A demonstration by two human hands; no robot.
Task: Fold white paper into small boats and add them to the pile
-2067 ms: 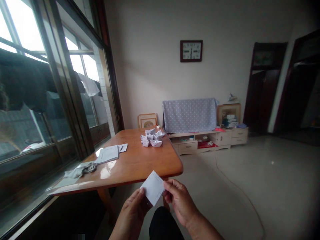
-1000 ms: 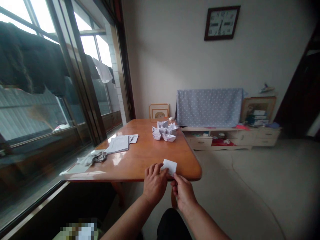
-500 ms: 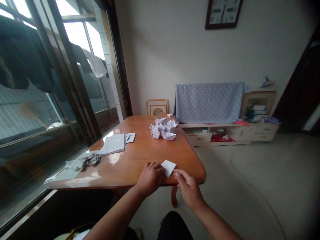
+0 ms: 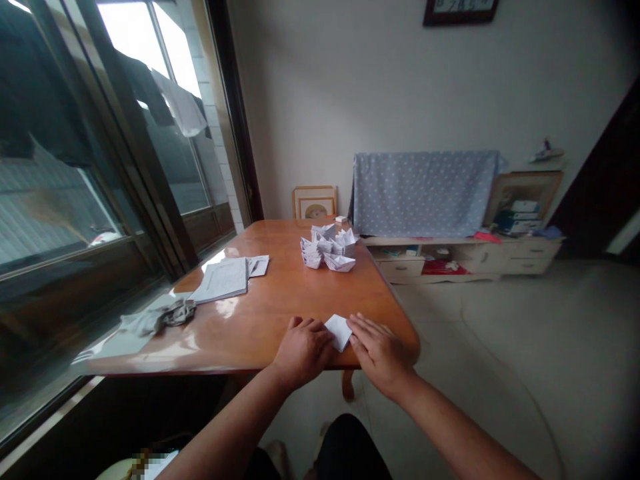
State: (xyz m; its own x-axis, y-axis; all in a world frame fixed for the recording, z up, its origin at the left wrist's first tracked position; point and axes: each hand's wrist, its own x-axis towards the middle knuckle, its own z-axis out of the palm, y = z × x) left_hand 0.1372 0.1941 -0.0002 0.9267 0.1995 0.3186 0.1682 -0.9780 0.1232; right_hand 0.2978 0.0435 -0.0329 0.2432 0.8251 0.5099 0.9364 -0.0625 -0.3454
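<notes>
A small folded piece of white paper [image 4: 339, 333] lies flat near the front right edge of the wooden table [image 4: 285, 297]. My left hand [image 4: 306, 348] holds its left side down, fingers bent and tips partly hidden. Against the paper's right edge rests my right hand [image 4: 379, 352], with its fingers stretched out and lying nearly flat. Farther back on the table stands a cluster of several folded paper boats [image 4: 327, 248], touching one another.
A stack of printed paper [image 4: 223, 280] lies on the left of the table, with a crumpled grey cloth [image 4: 175, 312] nearer the window. A small white box [image 4: 341, 219] is at the far edge. Beyond stands a low white cabinet [image 4: 533, 257] beside a dotted blue cloth [image 4: 425, 193].
My right hand has gone from pinching the paper's right corner to lying flat along that edge, and the paper's right side looks more folded. My left hand stays on it. The view has tilted down.
</notes>
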